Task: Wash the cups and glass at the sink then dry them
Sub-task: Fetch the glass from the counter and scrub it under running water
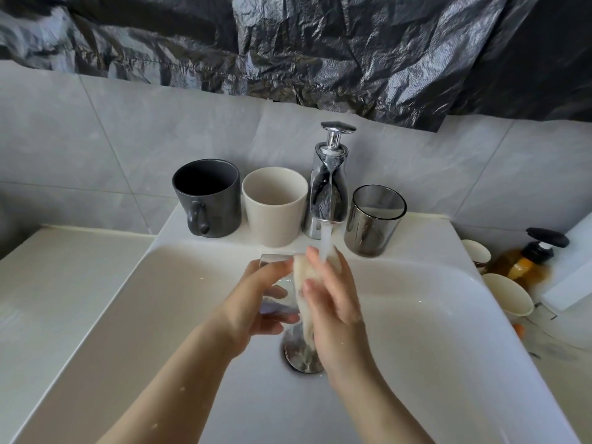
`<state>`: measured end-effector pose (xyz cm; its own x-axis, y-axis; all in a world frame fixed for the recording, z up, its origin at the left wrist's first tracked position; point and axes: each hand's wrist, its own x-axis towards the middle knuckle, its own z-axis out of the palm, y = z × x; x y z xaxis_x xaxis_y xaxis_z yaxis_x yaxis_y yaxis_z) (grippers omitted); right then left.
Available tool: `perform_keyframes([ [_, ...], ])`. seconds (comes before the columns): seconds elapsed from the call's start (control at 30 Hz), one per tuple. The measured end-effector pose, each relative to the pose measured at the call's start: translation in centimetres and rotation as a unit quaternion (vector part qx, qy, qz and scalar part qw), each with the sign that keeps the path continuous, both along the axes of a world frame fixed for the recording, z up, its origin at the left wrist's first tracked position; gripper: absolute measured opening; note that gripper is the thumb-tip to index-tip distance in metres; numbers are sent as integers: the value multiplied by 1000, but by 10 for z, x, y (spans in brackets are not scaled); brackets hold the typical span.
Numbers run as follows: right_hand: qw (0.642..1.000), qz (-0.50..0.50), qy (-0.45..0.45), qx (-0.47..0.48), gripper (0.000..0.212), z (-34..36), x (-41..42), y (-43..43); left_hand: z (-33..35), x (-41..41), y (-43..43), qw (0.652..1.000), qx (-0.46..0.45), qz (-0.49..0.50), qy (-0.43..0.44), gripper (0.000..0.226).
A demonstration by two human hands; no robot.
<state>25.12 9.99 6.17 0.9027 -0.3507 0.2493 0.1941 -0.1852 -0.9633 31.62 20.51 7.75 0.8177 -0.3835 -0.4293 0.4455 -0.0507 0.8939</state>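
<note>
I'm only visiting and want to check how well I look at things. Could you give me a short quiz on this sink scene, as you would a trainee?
1. True or false: water is running from the tap.
2. The right hand holds a pale cloth under the stream. What does the left hand grip? A) a clear glass; B) a spoon; C) a plate.
3. What stands on the ledge between the dark mug and the tap?

Key: 1 true; 2 A; 3 the beige cup.
</note>
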Motion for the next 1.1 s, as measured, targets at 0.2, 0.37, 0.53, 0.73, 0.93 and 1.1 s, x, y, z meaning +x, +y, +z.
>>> perform_keyframes([
  [0.2, 937, -1, 112, 332, 25, 4, 6, -17, 2, -3, 4, 992, 4, -96, -80, 59],
  [0.37, 896, 3, 179, 406, 45, -6, 11, -18, -3, -10, -15, 999, -42, -15, -30, 55],
  [0.53, 992, -63, 113, 5, 40, -9, 2, 3, -11, -14, -23, 998, 17, 64, 2, 46],
  [0.73, 984, -86, 90, 129, 20, -8, 5, -7, -1, -5, -8, 993, 86, -31, -81, 63],
  [0.93, 878, -56, 161, 447, 58, -13, 10, -24, -5, -9, -11, 998, 6, -63, -6, 50],
  [1.1, 885, -9, 175, 431, 47, 1, 5, -17, -16, -14, -25, 993, -75, 62, 68, 54],
])
